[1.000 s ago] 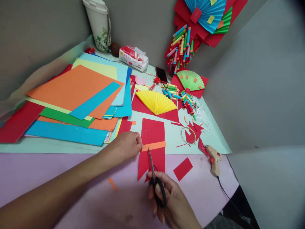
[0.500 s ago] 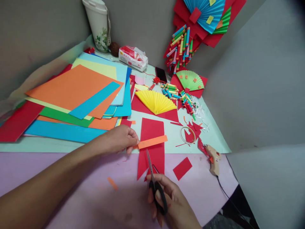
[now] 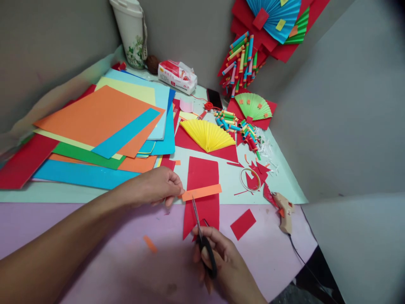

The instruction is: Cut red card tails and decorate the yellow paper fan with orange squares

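Pinched by its left end, an orange paper strip (image 3: pixel 204 192) is held in my left hand (image 3: pixel 167 185). The strip stretches rightward across a long red paper piece (image 3: pixel 204 173) with a notched lower end. My right hand (image 3: pixel 215 257) is closed around the black handles of a pair of scissors (image 3: pixel 198 221). Their blades are parted, and the tip of the upper blade overlaps the strip near its left end. A small orange scrap (image 3: pixel 149 243) lies below my left forearm, and a red paper rectangle (image 3: pixel 243 224) lies right of the scissors.
Stacked coloured paper (image 3: pixel 101 122) covers the left side. A yellow folded fan (image 3: pixel 207 136) lies behind the red piece. To the right are a tape roll (image 3: pixel 241 179) and a corded glue gun (image 3: pixel 285 213). A cup (image 3: pixel 129 33) and tissue pack (image 3: pixel 177 77) stand at the back.
The scissors have moved slightly up and left, so a blade tip now overlaps the orange strip. My left hand and the strip have shifted a little left.
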`<action>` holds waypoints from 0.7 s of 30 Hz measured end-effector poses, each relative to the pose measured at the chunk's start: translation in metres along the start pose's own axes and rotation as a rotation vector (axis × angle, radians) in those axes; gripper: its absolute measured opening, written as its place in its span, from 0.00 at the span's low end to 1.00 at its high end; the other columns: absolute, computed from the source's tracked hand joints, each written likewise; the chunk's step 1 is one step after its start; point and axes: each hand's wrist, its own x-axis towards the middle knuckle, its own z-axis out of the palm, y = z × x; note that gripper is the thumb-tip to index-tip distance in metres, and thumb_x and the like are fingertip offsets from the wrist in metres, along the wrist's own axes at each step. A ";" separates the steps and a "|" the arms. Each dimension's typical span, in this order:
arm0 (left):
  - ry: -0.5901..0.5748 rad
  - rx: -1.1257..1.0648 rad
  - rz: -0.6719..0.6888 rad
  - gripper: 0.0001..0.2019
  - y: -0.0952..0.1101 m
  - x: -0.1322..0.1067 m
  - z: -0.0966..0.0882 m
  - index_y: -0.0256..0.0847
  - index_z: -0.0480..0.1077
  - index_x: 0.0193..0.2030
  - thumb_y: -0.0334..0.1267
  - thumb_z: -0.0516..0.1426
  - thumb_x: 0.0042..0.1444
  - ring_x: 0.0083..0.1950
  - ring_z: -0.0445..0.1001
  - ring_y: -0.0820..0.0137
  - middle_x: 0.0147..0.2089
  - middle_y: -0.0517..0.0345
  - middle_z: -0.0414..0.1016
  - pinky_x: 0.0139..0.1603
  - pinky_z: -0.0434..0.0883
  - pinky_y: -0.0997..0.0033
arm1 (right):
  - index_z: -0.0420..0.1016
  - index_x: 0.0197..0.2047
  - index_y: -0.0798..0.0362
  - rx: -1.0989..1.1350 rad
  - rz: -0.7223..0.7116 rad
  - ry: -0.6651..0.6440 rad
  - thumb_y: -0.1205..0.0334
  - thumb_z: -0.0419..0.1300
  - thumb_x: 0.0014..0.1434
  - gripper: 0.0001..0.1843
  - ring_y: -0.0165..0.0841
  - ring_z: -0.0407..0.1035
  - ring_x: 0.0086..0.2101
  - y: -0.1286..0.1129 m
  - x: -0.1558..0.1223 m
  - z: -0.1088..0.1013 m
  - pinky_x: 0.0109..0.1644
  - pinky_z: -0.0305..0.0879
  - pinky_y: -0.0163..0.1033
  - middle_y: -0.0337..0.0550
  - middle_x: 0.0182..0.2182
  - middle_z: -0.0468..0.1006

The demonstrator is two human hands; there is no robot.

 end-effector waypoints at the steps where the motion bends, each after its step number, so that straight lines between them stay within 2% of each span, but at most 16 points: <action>1: 0.002 0.005 0.000 0.05 -0.001 0.000 0.000 0.42 0.72 0.28 0.35 0.54 0.45 0.15 0.56 0.76 0.16 0.63 0.74 0.17 0.54 0.76 | 0.72 0.50 0.54 -0.010 0.005 0.005 0.37 0.69 0.50 0.34 0.23 0.58 0.18 -0.001 0.001 0.001 0.17 0.54 0.28 0.35 0.27 0.69; 14: 0.025 0.028 0.014 0.05 -0.007 0.003 0.004 0.43 0.72 0.28 0.37 0.55 0.46 0.15 0.57 0.75 0.17 0.61 0.75 0.17 0.56 0.75 | 0.73 0.50 0.53 0.004 -0.006 0.019 0.41 0.69 0.51 0.30 0.23 0.57 0.20 -0.006 0.004 0.006 0.22 0.52 0.29 0.35 0.26 0.69; 21: 0.030 0.040 0.013 0.05 -0.006 0.003 0.004 0.43 0.72 0.28 0.37 0.55 0.46 0.15 0.58 0.74 0.17 0.61 0.75 0.17 0.57 0.75 | 0.73 0.50 0.54 0.003 -0.010 0.028 0.40 0.70 0.51 0.32 0.22 0.58 0.20 -0.004 0.006 0.007 0.23 0.53 0.29 0.34 0.26 0.68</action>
